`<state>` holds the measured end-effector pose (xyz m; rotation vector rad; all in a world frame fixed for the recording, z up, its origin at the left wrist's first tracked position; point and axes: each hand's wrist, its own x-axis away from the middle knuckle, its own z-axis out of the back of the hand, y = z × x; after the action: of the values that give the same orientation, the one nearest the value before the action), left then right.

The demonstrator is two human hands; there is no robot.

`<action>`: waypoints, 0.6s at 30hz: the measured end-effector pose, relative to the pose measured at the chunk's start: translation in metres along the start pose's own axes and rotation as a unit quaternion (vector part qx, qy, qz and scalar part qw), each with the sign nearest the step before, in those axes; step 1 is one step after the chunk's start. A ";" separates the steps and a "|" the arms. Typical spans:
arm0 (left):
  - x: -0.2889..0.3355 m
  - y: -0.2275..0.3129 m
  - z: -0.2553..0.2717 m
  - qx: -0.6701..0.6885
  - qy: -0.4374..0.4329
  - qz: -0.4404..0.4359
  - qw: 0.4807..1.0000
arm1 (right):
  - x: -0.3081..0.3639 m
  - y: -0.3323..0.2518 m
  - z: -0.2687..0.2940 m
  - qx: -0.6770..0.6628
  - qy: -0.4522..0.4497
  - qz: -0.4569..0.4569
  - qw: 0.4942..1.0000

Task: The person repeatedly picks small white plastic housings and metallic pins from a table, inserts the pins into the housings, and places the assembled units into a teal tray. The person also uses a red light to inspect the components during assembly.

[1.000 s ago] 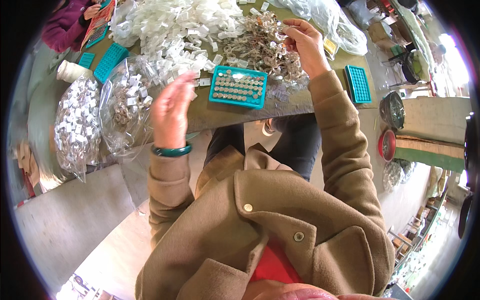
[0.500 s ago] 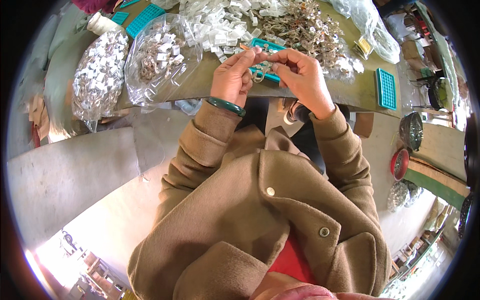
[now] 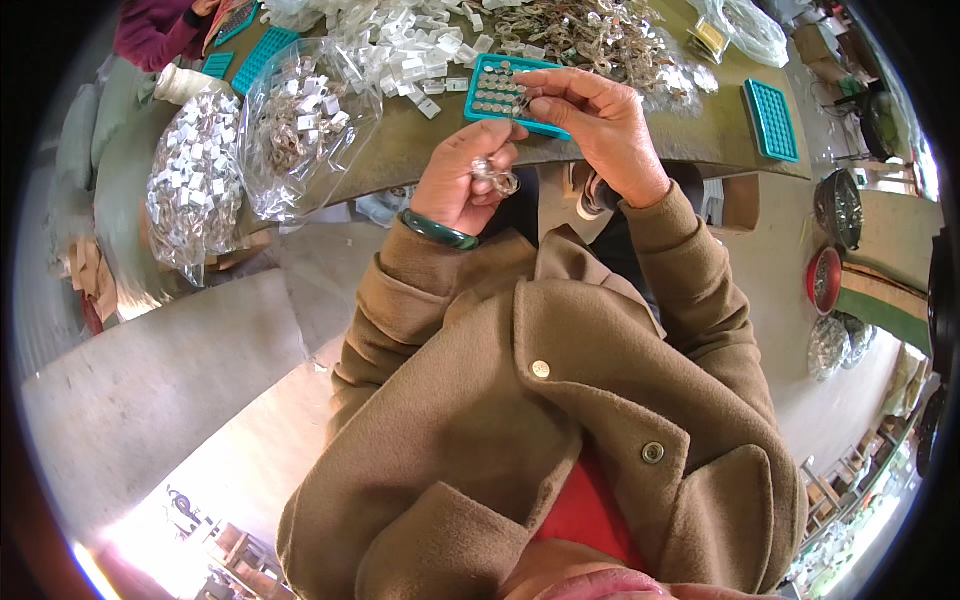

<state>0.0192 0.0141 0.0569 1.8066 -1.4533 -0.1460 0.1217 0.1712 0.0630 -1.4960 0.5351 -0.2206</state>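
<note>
Fingers of the left hand (image 3: 462, 185) are curled narrow around a small cluster of clear, ring-like metal parts (image 3: 495, 178), held just off the table edge (image 3: 400, 165). Beside it the right hand (image 3: 595, 125) pinches 1 tiny piece at its fingertips (image 3: 535, 102), touching the near rim of the teal tray (image 3: 505, 92), whose round pockets look mostly filled. Beyond that tray lies a heap of loose metal parts (image 3: 590, 40); left of the left hand sit 2 clear bags (image 3: 250, 150) of white and metal pieces. Likely trouble: a part may slip from the loose cluster and drop to the floor, since it hangs past the edge, or the right hand may nudge the tray and unseat seated pieces.
</note>
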 end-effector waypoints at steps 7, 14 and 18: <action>-0.001 -0.011 0.001 0.011 0.059 -0.026 0.998 | 0.016 0.014 -0.003 0.098 0.087 0.059 0.990; -0.010 -0.037 -0.008 -0.198 0.134 -0.239 0.941 | 0.023 0.020 -0.013 -0.186 0.064 -0.170 0.966; -0.011 -0.042 -0.001 -0.301 0.148 -0.315 0.888 | 0.022 0.023 -0.014 -0.269 0.031 -0.214 0.939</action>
<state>0.0484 0.0246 0.0270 1.6074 -0.4755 -0.5568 0.1297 0.1502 0.0358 -2.1431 0.3218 -0.4913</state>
